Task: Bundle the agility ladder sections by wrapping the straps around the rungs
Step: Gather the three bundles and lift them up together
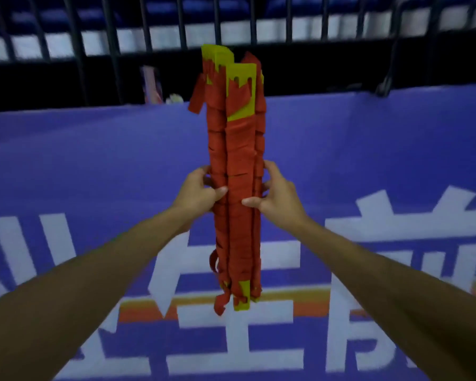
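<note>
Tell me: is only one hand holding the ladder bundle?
No, the left hand and the right hand both grip the ladder bundle at its middle.

Dim indoor light, cool blue cast. The top band behind the railing (182, 20) is near black, and the white strips between its bars are washed out and smeared. The ladder bundle (235, 171) is the brightest, most saturated thing, evenly lit, with soft shading only in the folds. Left hand (201, 192) and right hand (275, 193) are moderately lit with soft edges. Forearms (80, 298) go dark and underexposed toward the bottom corners. Blur across the whole frame: bars streaked, white letters on the banner (66, 160) fuzzy-edged. Wide-angle bend: the banner's top edge curves, bars lean at the sides. Fine detail mushy.
</note>
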